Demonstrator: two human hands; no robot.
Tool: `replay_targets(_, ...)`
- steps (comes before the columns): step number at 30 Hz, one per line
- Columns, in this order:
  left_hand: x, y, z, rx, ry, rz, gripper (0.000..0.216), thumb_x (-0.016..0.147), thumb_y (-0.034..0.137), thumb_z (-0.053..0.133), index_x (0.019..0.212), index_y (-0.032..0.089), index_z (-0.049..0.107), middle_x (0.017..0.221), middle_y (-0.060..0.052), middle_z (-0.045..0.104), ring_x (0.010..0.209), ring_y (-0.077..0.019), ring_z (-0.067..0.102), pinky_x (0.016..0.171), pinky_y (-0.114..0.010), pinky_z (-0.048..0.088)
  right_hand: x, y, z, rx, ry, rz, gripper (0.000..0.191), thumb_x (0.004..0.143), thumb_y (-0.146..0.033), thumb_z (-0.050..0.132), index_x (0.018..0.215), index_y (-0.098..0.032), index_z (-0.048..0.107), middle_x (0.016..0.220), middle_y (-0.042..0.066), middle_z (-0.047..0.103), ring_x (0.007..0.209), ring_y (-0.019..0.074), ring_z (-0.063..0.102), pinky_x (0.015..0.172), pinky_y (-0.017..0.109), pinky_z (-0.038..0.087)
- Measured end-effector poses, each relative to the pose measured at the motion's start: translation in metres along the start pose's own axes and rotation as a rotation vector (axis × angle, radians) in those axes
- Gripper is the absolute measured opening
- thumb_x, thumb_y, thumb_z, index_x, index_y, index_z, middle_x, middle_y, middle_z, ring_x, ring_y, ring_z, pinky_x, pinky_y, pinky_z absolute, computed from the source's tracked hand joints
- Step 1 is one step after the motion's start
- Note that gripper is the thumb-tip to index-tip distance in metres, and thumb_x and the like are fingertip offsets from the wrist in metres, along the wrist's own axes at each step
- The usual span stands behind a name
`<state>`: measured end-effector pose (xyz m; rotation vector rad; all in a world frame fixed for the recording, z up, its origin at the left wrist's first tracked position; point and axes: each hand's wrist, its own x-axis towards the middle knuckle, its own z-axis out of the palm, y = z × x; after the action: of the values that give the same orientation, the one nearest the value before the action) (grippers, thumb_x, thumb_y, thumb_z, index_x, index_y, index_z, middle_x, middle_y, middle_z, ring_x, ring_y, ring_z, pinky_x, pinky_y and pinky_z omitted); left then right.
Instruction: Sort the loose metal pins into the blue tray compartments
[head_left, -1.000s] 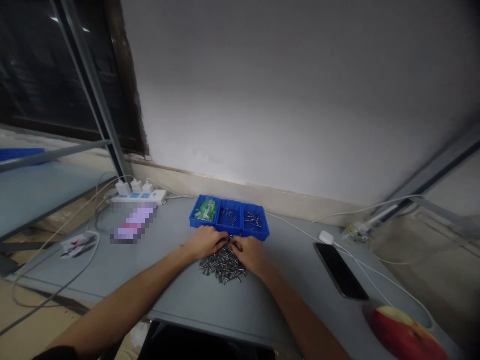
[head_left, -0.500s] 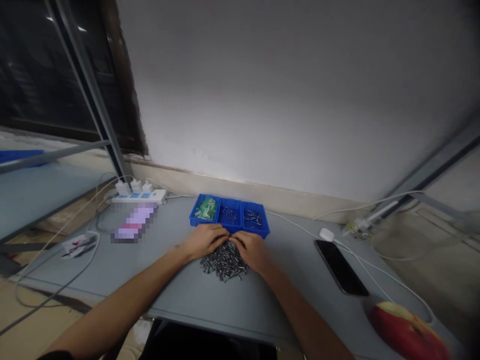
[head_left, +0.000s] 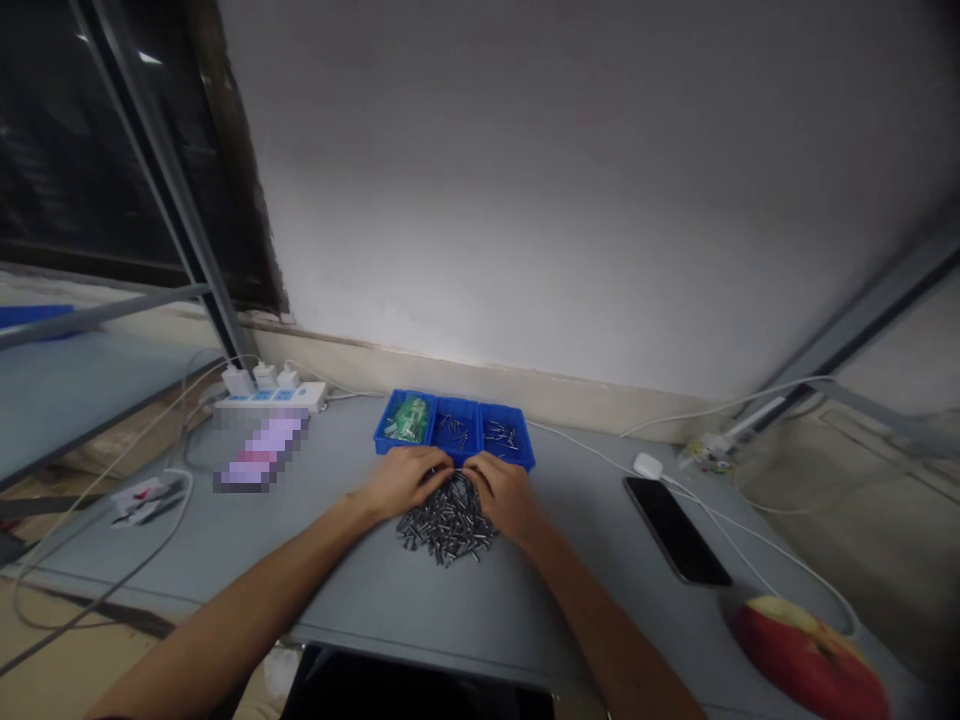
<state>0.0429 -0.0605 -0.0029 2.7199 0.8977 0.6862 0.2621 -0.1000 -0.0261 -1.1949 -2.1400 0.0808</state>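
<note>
A heap of small grey metal pins or screws lies on the grey table in front of me. At its far edge, my left hand has its thumb and fingers pinched together. My right hand is bent in the same way just across from it, fingertips close to the left ones. Whatever tiny pieces the fingertips hold are too small to make out. Directly behind both hands stands a blue three-compartment tray. Its left compartment contains a green-and-clear plastic bag; loose metal pieces lie in the middle and right ones.
To the left are a white power strip with plugs, a blurred-out phone-like object and a crumpled wrapper. On the right lie a black phone, a white charger, cables and a red apple.
The fingertips of my two hands have drawn slightly apart over the far edge of the heap. The whole view has shifted a little; the tray and heap stay in place.
</note>
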Motion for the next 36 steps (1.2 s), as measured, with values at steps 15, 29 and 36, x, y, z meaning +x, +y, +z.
replay_targets(15, 0.009, -0.010, 0.000, 0.124, -0.125, -0.194, 0.028, 0.101, 0.036, 0.049, 0.112, 0.027, 0.074, 0.087, -0.004, 0.076, 0.080, -0.0196, 0.070, 0.074, -0.027, 0.049, 0.001, 0.044, -0.025, -0.243, 0.275, 0.377, 0.045, 0.105, -0.041, 0.036, 0.125, -0.018, 0.068, 0.121, 0.011, 0.074, 0.108, 0.0267, 0.070, 0.094, 0.037, 0.052)
replay_targets(29, 0.016, -0.011, 0.008, 0.292, -0.215, -0.175, 0.023, 0.097, 0.033, 0.054, 0.108, 0.025, 0.072, 0.089, -0.010, 0.074, 0.083, -0.0263, 0.071, 0.077, -0.033, 0.052, 0.000, 0.012, 0.001, -0.046, 0.049, 0.143, 0.028, 0.103, -0.030, 0.045, 0.114, -0.022, 0.070, 0.112, 0.006, 0.076, 0.101, 0.0207, 0.072, 0.093, 0.030, 0.051)
replay_targets(36, 0.005, 0.003, 0.005, 0.241, -0.115, -0.143, 0.028, 0.101, 0.042, 0.049, 0.112, 0.026, 0.069, 0.085, -0.005, 0.075, 0.078, -0.0231, 0.071, 0.072, -0.029, 0.048, -0.002, 0.006, 0.003, -0.002, -0.022, 0.086, 0.023, 0.102, -0.031, 0.051, 0.112, -0.022, 0.070, 0.104, 0.005, 0.077, 0.091, 0.0197, 0.072, 0.087, 0.028, 0.051)
